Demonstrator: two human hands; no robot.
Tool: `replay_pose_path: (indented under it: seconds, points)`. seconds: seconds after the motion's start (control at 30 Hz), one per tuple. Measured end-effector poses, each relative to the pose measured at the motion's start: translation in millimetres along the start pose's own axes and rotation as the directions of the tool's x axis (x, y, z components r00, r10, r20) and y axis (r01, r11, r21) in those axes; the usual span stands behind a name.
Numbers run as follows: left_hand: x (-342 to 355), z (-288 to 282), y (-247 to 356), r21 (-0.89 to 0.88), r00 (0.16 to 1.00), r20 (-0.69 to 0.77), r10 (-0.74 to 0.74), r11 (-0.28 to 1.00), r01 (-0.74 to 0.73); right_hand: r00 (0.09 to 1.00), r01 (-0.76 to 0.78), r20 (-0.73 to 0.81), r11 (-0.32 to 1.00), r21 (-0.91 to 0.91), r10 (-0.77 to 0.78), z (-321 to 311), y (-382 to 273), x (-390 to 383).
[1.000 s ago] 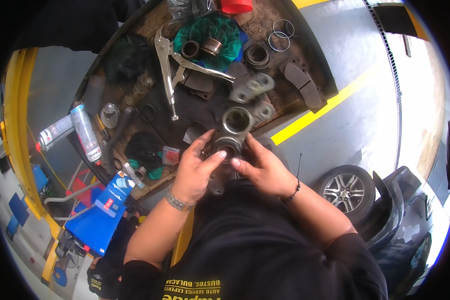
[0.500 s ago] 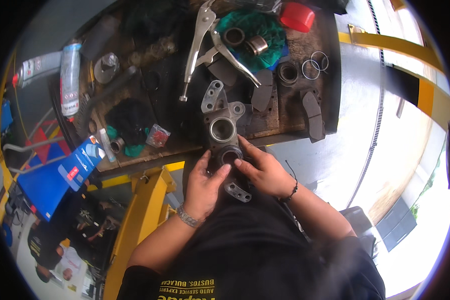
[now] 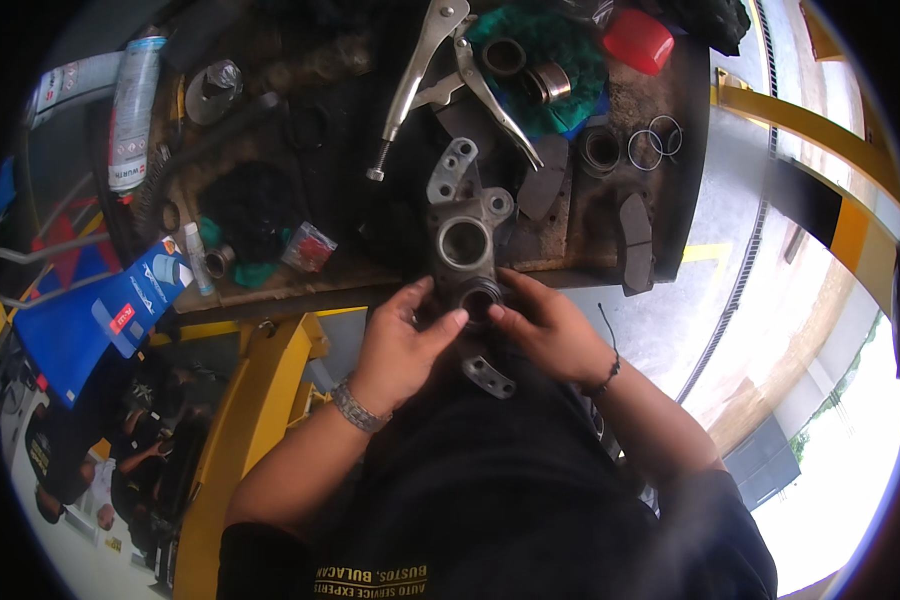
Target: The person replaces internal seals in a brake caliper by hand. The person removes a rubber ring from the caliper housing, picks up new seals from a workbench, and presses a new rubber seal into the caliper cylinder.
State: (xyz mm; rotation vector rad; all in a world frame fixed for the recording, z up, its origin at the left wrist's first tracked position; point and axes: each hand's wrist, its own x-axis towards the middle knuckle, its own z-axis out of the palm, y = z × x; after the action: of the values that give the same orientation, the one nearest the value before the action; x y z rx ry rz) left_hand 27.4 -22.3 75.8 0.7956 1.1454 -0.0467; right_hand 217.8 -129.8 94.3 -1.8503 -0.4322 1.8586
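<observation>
Both hands hold a grey metal brake caliper body (image 3: pixel 463 243) at the bench's front edge. It has two round bores and bolt flanges. My left hand (image 3: pixel 395 350) grips its lower left side, with the thumb at the lower bore (image 3: pixel 480 300), which has a ring-like rim. My right hand (image 3: pixel 560 345) grips the right side, its thumb at that same bore. Beyond it lie silver locking pliers (image 3: pixel 418 80), a green cloth (image 3: pixel 585 95) with a metal piston (image 3: pixel 547 82), brake pads (image 3: pixel 635 245) and thin rings (image 3: pixel 645 150).
The dark bench (image 3: pixel 300 290) also carries spray cans (image 3: pixel 135 110), a small bag (image 3: pixel 310 245) and a red cup (image 3: pixel 638 40). A blue board (image 3: pixel 90 310) stands left, yellow steel frames (image 3: pixel 260 420) lower left and right. Other people in dark shirts (image 3: pixel 100 470) are at lower left.
The view has swung, so the bench shows differently and the car wheel seen earlier is out of sight. Both hands still grip the caliper, thumbs at the lower bore.
</observation>
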Motion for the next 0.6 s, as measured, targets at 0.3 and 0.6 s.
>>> replay_pose_path:
  seconds: [0.3, 0.6]
  points:
    - [11, 8, 2, 0.159, 0.989, 0.133, 0.065, 0.983, -0.086, 0.994, -0.077, 0.084, 0.994, 0.073, 0.070, -17, 17, -1]
    - [12, 11, 28, 0.395, 0.982, 0.116, -0.147, 0.914, 0.091, 0.997, -0.039, 0.060, 0.983, -0.177, 0.051, -27, 0, 4]
